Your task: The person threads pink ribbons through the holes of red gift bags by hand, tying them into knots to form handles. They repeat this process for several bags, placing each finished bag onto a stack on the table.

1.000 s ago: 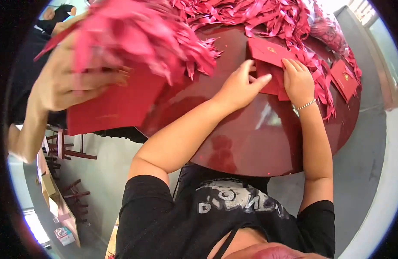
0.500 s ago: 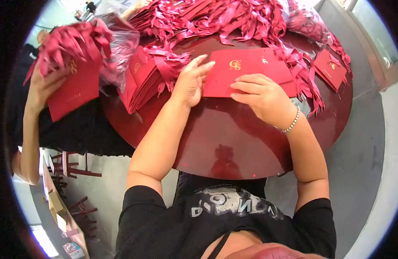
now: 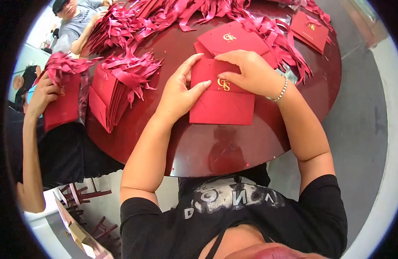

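A flat red paper bag (image 3: 222, 108) with a gold logo lies before me on the round table (image 3: 199, 151), a crease across its middle. My left hand (image 3: 181, 93) holds its left side, thumb on the front and fingers at the upper edge. At the top right my right hand (image 3: 250, 75) grips the same bag, its thumb beside the logo and its fingers curled over the edge. Just beyond lies a stack of similar red bags (image 3: 240, 36) with pink ribbon handles (image 3: 289, 54) at their right.
Left of me stands a bundle of red bags (image 3: 108, 93) with ribbons. A co-worker's hand (image 3: 45, 93) holds more bags at the far left. Another person (image 3: 76, 23) sits beyond a ribbon heap (image 3: 121, 26). One bag (image 3: 310, 32) lies at the back right.
One red bag now lies nearer to me, apart from the stack, with both my hands on it. The co-worker's bags are lower, and the view has shifted.
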Demonstrator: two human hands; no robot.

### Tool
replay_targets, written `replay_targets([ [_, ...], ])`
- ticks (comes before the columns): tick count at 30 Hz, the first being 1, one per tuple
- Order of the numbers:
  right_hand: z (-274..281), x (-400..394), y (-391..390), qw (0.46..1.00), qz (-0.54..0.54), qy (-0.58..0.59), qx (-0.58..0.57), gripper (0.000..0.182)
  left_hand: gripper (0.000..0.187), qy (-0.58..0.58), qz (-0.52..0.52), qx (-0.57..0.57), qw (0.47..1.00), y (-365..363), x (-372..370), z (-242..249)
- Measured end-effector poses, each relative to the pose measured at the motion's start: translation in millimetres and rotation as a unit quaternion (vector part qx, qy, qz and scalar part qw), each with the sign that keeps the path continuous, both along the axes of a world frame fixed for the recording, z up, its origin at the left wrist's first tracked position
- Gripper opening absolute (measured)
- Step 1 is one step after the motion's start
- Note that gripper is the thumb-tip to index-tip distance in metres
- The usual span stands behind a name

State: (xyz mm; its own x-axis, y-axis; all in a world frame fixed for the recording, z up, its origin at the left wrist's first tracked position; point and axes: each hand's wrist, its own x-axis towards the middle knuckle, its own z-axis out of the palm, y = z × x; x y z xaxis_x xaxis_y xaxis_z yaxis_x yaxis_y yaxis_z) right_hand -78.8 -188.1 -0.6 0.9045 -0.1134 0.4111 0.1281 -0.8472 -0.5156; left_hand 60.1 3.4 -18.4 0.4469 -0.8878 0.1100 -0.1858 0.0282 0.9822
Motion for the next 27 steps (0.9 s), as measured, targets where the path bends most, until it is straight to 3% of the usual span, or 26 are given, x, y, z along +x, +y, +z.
replay_targets([
  [4,-0.3,4.8,3.7,0.997,0.008,-0.082,-0.01,0.031,0.067,0.041,-0.01,0.028,0.999,0.5,-2.4,3.5],
  [5,1.0,6.8,1.9,0.992,0.014,-0.121,-0.024,0.029,0.064,-0.005,0.012,0.039,0.999,0.9,-5.1,6.6],
  [7,6.0,5.6,1.6,0.997,0.04,-0.062,-0.006,0.026,0.056,-0.099,0.05,0.057,0.992,1.1,-11.0,9.7],
  [10,10.7,-2.3,8.7,0.995,0.074,0.019,0.068,0.018,0.047,-0.421,0.094,-0.02,0.902,2.0,-8.4,17.1],
  [14,19.0,-8.3,15.1,0.988,0.096,0.099,0.076,0.014,0.04,-0.421,0.026,0.004,0.907,6.4,-13.1,35.1],
  [15,20.6,-11.3,15.4,0.983,0.108,0.12,0.084,0.014,0.037,-0.33,0.012,0.035,0.943,5.7,-16.4,34.2],
  [19,16.6,-12.6,10.7,0.99,0.088,0.09,0.071,0.014,0.038,-0.392,-0.026,0.018,0.919,4.1,-14.3,27.4],
  [22,15.6,-12.3,10.4,0.99,0.09,0.086,0.07,0.013,0.036,-0.357,-0.03,0.051,0.932,4.2,-12.3,21.7],
  [25,18.2,-13.5,4.3,0.997,0.057,0.043,0.044,0.014,0.033,-0.242,-0.023,0.103,0.965,8.1,-16.2,15.8],
  [27,19.5,-16.1,-21.3,0.998,-0.034,-0.036,0.031,0.017,0.031,-0.264,-0.035,0.103,0.958,6.6,-20.7,20.8],
])
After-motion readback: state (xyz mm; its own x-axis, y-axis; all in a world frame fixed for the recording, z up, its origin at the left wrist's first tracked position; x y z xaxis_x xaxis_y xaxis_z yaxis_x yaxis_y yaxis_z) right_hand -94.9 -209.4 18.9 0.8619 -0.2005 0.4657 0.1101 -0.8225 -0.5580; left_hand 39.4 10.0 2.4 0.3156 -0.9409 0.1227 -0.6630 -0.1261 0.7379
